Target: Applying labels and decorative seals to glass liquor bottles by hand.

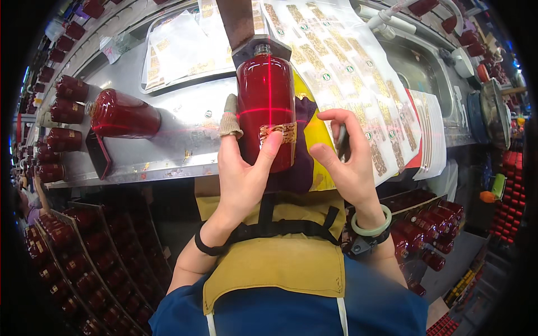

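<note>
A red glass bottle lies in front of me, its neck pointing away toward a metal bracket. A cross of red light lines falls over it. Around the bottle's left side lies my left hand, a cloth cot on one finger and the thumb pressing a gold patterned decal near the base. To the right, apart from the bottle, is my right hand. Its thumb and index finger are spread, while the other fingers hold a small dark grey tool, partly hidden. Dark purple cloth lies beneath the bottle.
Sheets of gold decals cover the table right of the bottle; a tray with more sheets stands behind left. Another red bottle rests on a stand at left. A sink is far right. Racks of red bottles stand below.
</note>
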`<action>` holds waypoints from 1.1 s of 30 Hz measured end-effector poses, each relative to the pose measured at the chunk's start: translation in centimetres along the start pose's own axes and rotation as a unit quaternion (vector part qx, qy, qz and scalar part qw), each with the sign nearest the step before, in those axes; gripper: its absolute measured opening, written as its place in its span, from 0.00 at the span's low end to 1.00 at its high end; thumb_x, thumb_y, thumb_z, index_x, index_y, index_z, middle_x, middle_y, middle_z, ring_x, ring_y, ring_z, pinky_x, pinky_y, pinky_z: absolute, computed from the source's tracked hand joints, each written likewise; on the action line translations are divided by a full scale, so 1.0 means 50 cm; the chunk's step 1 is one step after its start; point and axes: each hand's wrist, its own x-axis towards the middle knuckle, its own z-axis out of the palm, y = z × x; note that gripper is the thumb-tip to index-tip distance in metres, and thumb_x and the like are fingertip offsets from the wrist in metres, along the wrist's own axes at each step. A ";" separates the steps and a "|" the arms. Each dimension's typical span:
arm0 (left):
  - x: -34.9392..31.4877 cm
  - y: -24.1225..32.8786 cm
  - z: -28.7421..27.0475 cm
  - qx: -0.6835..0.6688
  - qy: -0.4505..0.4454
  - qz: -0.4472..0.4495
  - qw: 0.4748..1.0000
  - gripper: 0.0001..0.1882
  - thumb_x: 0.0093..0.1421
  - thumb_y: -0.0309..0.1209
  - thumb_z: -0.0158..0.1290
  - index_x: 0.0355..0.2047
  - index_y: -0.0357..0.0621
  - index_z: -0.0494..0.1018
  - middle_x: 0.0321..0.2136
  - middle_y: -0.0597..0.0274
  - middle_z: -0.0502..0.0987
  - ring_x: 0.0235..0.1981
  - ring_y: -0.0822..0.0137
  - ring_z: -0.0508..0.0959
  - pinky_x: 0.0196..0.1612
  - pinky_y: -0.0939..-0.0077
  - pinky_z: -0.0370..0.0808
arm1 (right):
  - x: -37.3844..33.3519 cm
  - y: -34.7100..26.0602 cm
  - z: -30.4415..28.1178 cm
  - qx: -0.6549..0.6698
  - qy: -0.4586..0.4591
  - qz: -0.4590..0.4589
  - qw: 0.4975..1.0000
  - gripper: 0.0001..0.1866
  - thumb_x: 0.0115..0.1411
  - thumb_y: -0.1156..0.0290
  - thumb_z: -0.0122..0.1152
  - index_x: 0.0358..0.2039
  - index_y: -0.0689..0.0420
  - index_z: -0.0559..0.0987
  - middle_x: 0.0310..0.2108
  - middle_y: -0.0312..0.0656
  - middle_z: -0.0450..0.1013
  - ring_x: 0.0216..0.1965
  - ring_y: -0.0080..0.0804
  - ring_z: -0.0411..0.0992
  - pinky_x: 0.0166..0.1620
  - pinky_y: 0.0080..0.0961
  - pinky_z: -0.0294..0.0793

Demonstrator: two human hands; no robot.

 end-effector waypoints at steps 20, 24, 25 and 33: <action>-0.003 -0.004 0.017 -0.013 0.033 -0.004 0.999 0.39 0.67 0.24 0.53 0.71 0.30 0.44 0.66 0.48 0.59 0.63 0.63 0.66 0.65 0.68 0.64 | 0.012 0.041 0.082 0.212 -0.045 0.214 0.953 0.17 0.60 0.60 0.71 0.31 0.55 0.72 0.24 0.24 0.59 0.26 0.12 0.54 0.29 0.15 0.55; -0.002 -0.005 0.016 -0.023 0.033 0.006 0.999 0.39 0.67 0.23 0.53 0.71 0.30 0.44 0.65 0.48 0.59 0.63 0.63 0.66 0.65 0.68 0.64 | 0.014 0.042 0.084 0.225 -0.051 0.221 0.947 0.16 0.60 0.61 0.71 0.31 0.55 0.72 0.23 0.23 0.59 0.26 0.12 0.54 0.28 0.14 0.55; -0.002 -0.004 0.016 -0.029 0.033 0.010 0.999 0.39 0.67 0.22 0.53 0.71 0.30 0.44 0.65 0.48 0.59 0.63 0.63 0.66 0.65 0.68 0.64 | 0.014 0.041 0.084 0.233 -0.052 0.223 0.945 0.16 0.60 0.61 0.71 0.31 0.55 0.72 0.23 0.23 0.59 0.26 0.12 0.54 0.28 0.14 0.55; 0.002 0.000 0.021 -0.096 0.077 0.006 0.992 0.35 0.69 0.27 0.52 0.70 0.30 0.47 0.58 0.49 0.68 0.56 0.66 0.72 0.59 0.70 0.69 | 0.015 0.044 0.084 0.224 -0.051 0.224 0.947 0.16 0.60 0.62 0.71 0.31 0.55 0.72 0.23 0.23 0.59 0.26 0.12 0.54 0.29 0.14 0.55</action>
